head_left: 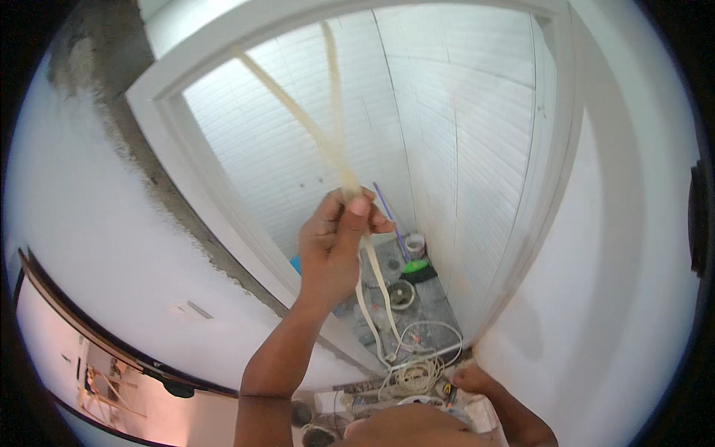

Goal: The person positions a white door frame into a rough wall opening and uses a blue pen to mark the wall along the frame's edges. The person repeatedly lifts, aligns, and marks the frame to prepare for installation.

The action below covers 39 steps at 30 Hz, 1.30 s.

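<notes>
My left hand [335,242] is raised in front of me, its fingers pinched shut on thin cream-coloured strips [328,141]. Two lengths of the strips run up from the hand toward the white door frame [223,45]. Their loose ends hang below the hand toward the floor [376,298]. My right hand [473,378] is low at the bottom right, against the foot of the door jamb [514,276]. A small dark and orange tool [450,393] lies by its fingers; whether the hand grips it is unclear.
Beyond the doorway is a white-tiled room [462,127]. Coiled white cables [417,369], a round floor drain [401,293], a green-headed broom with a purple handle [414,266] and a small white bucket [415,243] lie on its grey floor. White walls flank both sides.
</notes>
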Available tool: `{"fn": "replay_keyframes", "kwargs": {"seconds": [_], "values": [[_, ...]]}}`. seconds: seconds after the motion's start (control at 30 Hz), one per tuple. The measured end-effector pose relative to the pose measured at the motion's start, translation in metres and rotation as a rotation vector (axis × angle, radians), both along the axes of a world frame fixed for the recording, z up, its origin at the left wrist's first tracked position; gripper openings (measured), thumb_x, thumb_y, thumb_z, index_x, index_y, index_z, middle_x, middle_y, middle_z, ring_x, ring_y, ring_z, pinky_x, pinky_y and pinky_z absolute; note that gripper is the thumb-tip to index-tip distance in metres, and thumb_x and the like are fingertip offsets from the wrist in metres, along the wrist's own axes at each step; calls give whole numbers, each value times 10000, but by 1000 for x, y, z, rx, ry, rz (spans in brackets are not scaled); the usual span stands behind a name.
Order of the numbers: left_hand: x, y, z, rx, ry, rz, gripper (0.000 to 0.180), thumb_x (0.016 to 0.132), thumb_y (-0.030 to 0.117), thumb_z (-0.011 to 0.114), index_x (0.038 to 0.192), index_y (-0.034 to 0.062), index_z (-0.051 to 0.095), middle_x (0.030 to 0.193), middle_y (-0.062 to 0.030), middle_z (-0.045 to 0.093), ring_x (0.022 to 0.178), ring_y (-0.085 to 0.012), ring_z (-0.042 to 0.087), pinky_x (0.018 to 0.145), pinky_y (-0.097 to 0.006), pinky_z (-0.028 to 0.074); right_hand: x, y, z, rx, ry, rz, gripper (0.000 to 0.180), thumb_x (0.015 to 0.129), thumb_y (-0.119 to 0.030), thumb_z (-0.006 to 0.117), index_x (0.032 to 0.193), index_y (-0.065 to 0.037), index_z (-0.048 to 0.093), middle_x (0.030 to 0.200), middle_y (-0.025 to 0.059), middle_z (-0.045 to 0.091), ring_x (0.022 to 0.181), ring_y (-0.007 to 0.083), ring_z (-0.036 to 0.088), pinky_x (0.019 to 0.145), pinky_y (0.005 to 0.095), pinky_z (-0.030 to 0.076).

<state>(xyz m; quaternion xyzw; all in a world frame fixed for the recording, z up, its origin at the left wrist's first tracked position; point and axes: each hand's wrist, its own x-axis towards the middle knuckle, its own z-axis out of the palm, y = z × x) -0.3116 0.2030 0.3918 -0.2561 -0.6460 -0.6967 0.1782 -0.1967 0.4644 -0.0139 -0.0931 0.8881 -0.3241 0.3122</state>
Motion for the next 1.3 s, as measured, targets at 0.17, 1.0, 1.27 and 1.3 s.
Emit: {"fn": "replay_keyframes", "kwargs": {"seconds": [0.17, 1.0, 1.27, 1.3], "values": [[1, 5, 21, -77, 89, 59, 355, 991, 353, 576, 1080, 11, 622, 902, -114, 699, 847, -182, 682, 753, -325, 551, -96, -73, 260, -822, 752, -286, 344, 991, -196, 521, 1246, 19, 603, 1161, 175, 670, 1087, 261, 637, 965, 360, 469], [-20, -153, 147, -206, 555, 970, 354, 1039, 287, 440, 1221, 40, 616, 997, -109, 540, 893, -186, 526, 774, -323, 445, -182, 41, 516, -1533, 1463, -589, 292, 993, -262, 583, 1108, 4, 621, 854, 62, 612, 763, 134, 581, 639, 289, 516], [-40, -183, 146, -196, 651, 1231, 242, 1004, 178, 490, 1133, -21, 542, 1051, -189, 579, 962, -318, 597, 871, -426, 471, -252, 142, 512, -1076, 1597, -957, 238, 987, -229, 576, 1084, -22, 641, 818, 19, 590, 648, 103, 537, 558, 267, 506], [-41, -184, 146, -233, 626, 1264, 220, 993, 172, 501, 1103, -13, 544, 1049, -189, 586, 963, -331, 598, 865, -433, 472, -260, 150, 508, -967, 1603, -1001, 224, 984, -212, 570, 1098, -29, 635, 803, 20, 588, 630, 100, 534, 545, 266, 504]]}}
